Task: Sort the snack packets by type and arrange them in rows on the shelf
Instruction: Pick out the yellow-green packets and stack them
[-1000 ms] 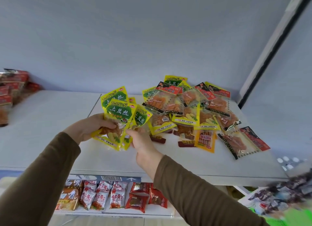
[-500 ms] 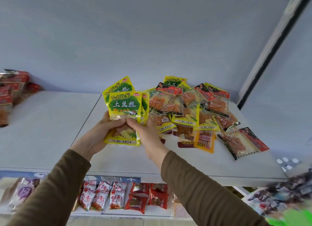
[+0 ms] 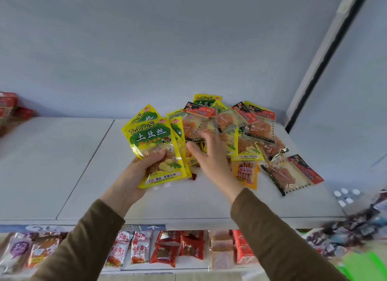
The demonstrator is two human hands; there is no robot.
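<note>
Nearest, the left hand [image 3: 144, 167] grips a stack of glossy yellow plastic packets with a green label [image 3: 155, 146], thumb across the front and fingers curled behind; the stack stands upright, long axis running near to far, above the left part of the white shelf board [image 3: 88, 176]. Just to its right, the right hand [image 3: 209, 155] reaches away from the camera with its fingers spread and relaxed, holding nothing; its fingertips [image 3: 206, 134] lie at the near edge of the loose heap of mixed snack packets [image 3: 234, 134].

The coming pick, as I judge it, turns on this: the remaining yellow packets lie far and right of the held stack, so the free right hand is the nearer one. Several are partly buried under clear packets with red-and-black header strips [image 3: 199, 121], their long axes fanned at differing angles. One yellow packet [image 3: 206, 99] shows at the far edge of the heap. To the near right, a small orange packet [image 3: 247, 172] and a clear red-edged packet [image 3: 291, 177] lie flat, apart from the rest.
</note>
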